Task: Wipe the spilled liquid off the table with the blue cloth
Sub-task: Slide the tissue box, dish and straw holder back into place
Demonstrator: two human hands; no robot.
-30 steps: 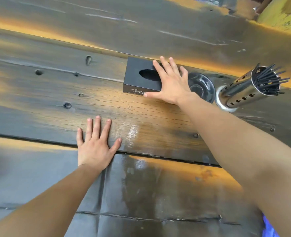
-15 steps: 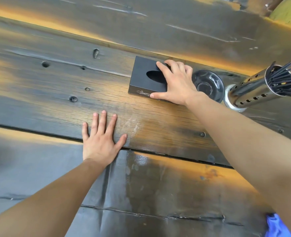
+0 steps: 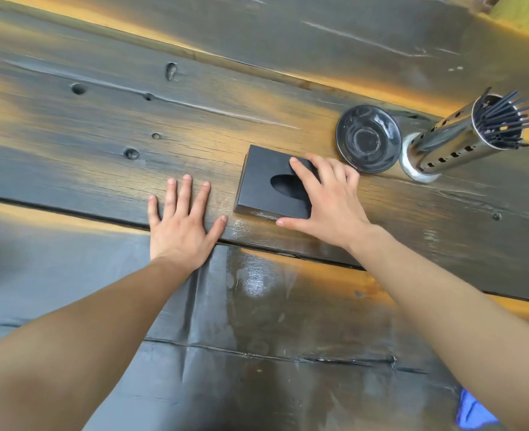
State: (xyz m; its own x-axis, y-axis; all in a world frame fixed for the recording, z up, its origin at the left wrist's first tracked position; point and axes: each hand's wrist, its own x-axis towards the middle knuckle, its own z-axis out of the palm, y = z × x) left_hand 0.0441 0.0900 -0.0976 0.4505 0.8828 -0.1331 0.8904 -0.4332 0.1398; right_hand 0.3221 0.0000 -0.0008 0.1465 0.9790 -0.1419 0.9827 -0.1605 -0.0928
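Observation:
A dark wooden plank table (image 3: pixel 101 126) fills the view. My left hand (image 3: pixel 182 222) lies flat on it, fingers spread, holding nothing. Just to its right, my right hand (image 3: pixel 325 200) grips a flat black tissue box (image 3: pixel 263 181) with an oval slot, fingers over its top and thumb at its near edge. A wet glossy patch (image 3: pixel 254 278) shines on the plank below the hands. A corner of the blue cloth (image 3: pixel 475 413) peeks out at the bottom right, mostly hidden under my right forearm.
A black saucer (image 3: pixel 368 139) sits right of the box. Beside it stands a perforated metal holder (image 3: pixel 450 144) full of black sticks. Grooves run between the planks.
My right hand has slid the black box away from the saucer, toward me and my left hand. The saucer is now uncovered. The left hand stays flat.

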